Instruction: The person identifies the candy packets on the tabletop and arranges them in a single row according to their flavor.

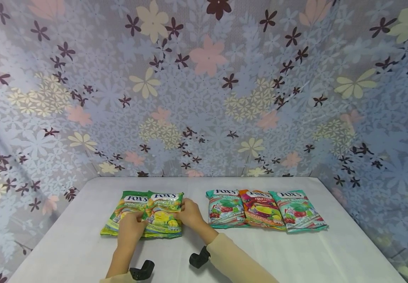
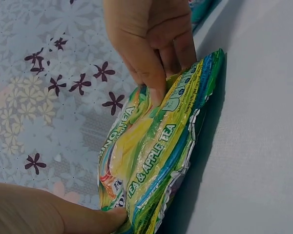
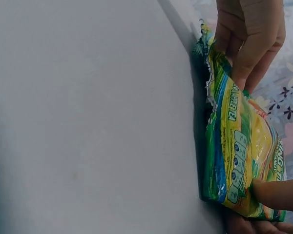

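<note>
Two green and yellow Fox's Spring Tea candy bags lie at the left of the table, overlapping where they meet. The right one, a candy bag (image 1: 163,214), is held by both hands at its sides. My left hand (image 1: 131,228) pinches its left edge and covers part of the other Spring Tea bag (image 1: 119,212). On its right edge, my right hand (image 1: 191,214) grips it with the thumb on the front, as the right thumb (image 3: 278,194) shows in the right wrist view. The left thumb (image 2: 90,217) presses the bag's front in the left wrist view.
To the right stand three more Fox's bags side by side: a teal Mint Blossom bag (image 1: 225,210), an orange-red Fruits bag (image 1: 262,210) and another teal Mint Blossom bag (image 1: 299,212). A flower-printed cloth (image 1: 207,98) rises behind the white table (image 1: 260,251).
</note>
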Demonstrator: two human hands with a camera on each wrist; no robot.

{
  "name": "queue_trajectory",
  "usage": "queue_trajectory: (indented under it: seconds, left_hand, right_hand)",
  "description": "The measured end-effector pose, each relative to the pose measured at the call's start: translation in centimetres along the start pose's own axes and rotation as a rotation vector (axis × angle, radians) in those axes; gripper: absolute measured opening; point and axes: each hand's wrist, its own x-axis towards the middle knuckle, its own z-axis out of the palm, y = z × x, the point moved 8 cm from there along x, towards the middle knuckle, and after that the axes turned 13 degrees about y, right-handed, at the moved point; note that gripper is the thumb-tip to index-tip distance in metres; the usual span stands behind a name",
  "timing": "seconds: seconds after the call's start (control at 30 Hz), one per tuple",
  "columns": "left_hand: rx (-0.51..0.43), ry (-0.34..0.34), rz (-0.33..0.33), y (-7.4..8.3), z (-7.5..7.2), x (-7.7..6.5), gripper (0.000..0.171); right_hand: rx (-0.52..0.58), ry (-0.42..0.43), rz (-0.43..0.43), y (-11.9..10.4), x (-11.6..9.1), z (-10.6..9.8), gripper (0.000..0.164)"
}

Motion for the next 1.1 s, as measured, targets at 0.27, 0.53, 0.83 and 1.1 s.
queue_trajectory:
  seconds: [0.27,0.53,0.83,1.1]
  left_hand:
    - [0.013,0.010,0.013,0.34,-0.16,-0.19,0.036]
    - [0.114,0.010,0.012,0.17,-0.27,-0.19,0.035]
    - [0.109,0.040,0.005,0.08,-0.36,-0.17,0.033]
    - [0.101,0.052,0.001,0.13,-0.17,-0.07,0.032]
  right_hand:
    - [-0.076,0.012,-0.010,0.47,-0.28,-0.06,0.026]
    - [-0.067,0.018,-0.023,0.62,-0.20,0.15,0.026]
    - [-0.035,0.018,-0.023,0.56,-0.28,0.10,0.025]
    - [0.005,0.028,-0.013,0.33,-0.45,-0.23,0.056]
